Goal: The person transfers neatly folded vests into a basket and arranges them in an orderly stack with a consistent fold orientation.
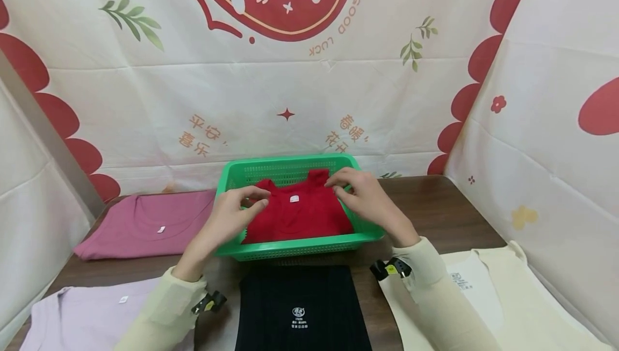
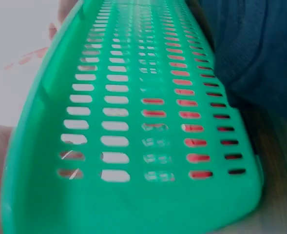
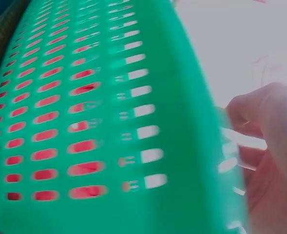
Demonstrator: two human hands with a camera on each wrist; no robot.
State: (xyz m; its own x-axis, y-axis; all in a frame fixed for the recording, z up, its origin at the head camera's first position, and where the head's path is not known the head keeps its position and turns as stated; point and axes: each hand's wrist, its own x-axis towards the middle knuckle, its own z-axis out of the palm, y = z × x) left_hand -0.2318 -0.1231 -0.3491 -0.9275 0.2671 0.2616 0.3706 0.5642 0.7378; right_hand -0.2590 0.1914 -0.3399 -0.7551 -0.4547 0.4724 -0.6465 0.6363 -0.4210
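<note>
A folded red garment (image 1: 300,211) with a small white label at its neckline lies inside the green basket (image 1: 300,246). Over the basket's left side, my left hand (image 1: 234,211) has its fingers loosely bent beside the garment's left strap. Thumb and fingers stand apart with nothing seen between them. My right hand (image 1: 362,195) hovers over the right side, bent fingertips close to the right strap and a small gap showing between thumb and fingers. Both wrist views mostly show the basket's slotted wall (image 2: 133,204), with red cloth visible through the slots.
A folded mauve garment (image 1: 150,227) lies left of the basket, with a lilac one (image 1: 96,313) nearer me. A black garment (image 1: 300,308) lies in front of the basket, a cream one (image 1: 522,297) at the right. Behind the table (image 1: 425,211) hangs a printed white cloth (image 1: 271,93).
</note>
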